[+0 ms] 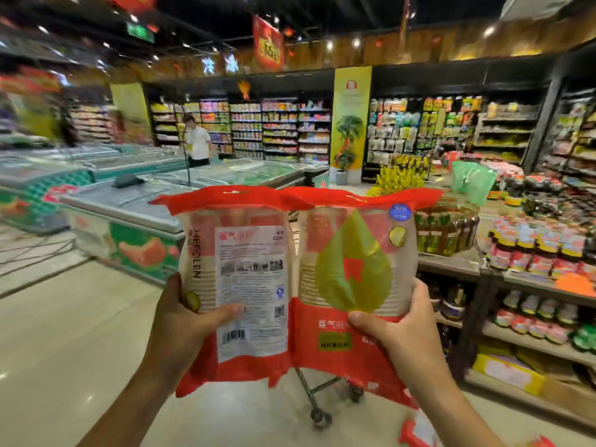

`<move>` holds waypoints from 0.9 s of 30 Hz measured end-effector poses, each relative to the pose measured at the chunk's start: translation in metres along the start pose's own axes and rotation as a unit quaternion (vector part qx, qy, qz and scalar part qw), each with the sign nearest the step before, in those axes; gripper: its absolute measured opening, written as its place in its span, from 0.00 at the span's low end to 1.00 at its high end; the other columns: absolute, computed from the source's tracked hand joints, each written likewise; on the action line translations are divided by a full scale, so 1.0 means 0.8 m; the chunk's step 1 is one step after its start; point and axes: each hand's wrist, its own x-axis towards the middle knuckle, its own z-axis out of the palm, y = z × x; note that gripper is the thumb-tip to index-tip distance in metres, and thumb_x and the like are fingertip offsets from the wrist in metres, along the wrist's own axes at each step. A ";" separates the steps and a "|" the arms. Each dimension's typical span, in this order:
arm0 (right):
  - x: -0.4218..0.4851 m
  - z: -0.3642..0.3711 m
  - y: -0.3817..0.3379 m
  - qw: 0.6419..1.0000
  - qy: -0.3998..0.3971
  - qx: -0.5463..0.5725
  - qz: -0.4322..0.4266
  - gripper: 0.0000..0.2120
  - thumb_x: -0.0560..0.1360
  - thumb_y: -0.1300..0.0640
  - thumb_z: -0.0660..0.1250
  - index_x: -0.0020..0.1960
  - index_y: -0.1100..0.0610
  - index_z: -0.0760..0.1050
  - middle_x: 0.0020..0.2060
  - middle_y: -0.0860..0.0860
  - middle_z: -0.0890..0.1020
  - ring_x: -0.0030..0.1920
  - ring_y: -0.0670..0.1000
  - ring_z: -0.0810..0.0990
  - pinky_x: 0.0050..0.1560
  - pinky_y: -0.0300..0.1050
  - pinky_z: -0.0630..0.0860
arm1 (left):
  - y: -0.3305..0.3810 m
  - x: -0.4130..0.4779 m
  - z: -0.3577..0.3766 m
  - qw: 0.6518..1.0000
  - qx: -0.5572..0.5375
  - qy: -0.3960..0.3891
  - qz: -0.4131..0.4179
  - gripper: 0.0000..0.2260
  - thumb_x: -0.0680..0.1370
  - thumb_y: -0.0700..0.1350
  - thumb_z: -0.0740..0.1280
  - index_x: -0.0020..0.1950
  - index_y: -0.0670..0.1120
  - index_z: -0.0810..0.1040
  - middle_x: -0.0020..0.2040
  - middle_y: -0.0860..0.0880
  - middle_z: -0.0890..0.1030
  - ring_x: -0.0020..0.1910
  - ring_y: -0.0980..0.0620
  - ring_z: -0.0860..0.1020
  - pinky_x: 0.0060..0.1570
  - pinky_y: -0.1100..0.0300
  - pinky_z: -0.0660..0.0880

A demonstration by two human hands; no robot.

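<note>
Left hand: the left hand [183, 321] grips the lower left edge of the left pack, thumb across its front near the white label and fingers curled behind it.
Right hand: the right hand [396, 327] grips the lower right edge of the right pack, thumb lying over the tip of the green leaf print and fingers wrapped round the outer side.
Left pack: the left pack [245, 269], a red-topped clear bag of stacked paper cups, is held upright in mid-air with its back showing: a white label with small print and a barcode.
Right pack: the right pack [351, 262], of the same kind, is held upright with its front showing, a large green leaf and a blue round sticker at the top corner; its inner edge touches the left pack.
Shopping cart: the shopping cart [319, 395] stands on the floor right behind and below the packs; only part of its wire frame and a wheel show.
Freezer chest: a freezer chest [129, 221] with a glass lid and fruit pictures stands to the left, farther along the pale floor [64, 333].
Jar shelves: jar shelves [532, 253] run along the right side, with a green bag [471, 179] hanging beyond them.
Other person: a person in a white shirt [198, 143] stands beyond the freezers.
Back wall: back shelves [277, 124] full of goods line the far side, blurred, beside a yellow banner [350, 124].
</note>
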 end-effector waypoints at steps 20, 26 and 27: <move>0.033 0.397 -0.020 0.986 -0.150 0.059 -0.031 0.40 0.53 0.51 0.81 0.61 0.49 0.70 0.51 0.47 0.82 0.49 0.47 0.84 0.42 0.43 0.81 | -0.059 0.108 -0.331 0.979 0.078 0.184 0.025 0.36 0.55 0.52 0.83 0.61 0.51 0.77 0.54 0.51 0.86 0.51 0.49 0.85 0.47 0.47 0.84; 0.103 0.514 -0.005 0.976 -0.190 0.108 -0.020 0.41 0.54 0.51 0.80 0.64 0.49 0.68 0.52 0.47 0.81 0.49 0.49 0.84 0.43 0.48 0.83 | -0.076 0.200 -0.381 0.969 0.108 0.218 0.031 0.35 0.55 0.45 0.87 0.59 0.51 0.78 0.52 0.51 0.86 0.48 0.52 0.86 0.39 0.59 0.84; 0.118 0.535 -0.004 0.973 -0.195 0.121 -0.017 0.41 0.54 0.51 0.80 0.63 0.49 0.68 0.52 0.47 0.81 0.48 0.47 0.84 0.41 0.45 0.83 | -0.076 0.218 -0.389 0.967 0.113 0.227 0.034 0.35 0.55 0.45 0.86 0.60 0.49 0.78 0.52 0.51 0.86 0.48 0.52 0.86 0.39 0.60 0.83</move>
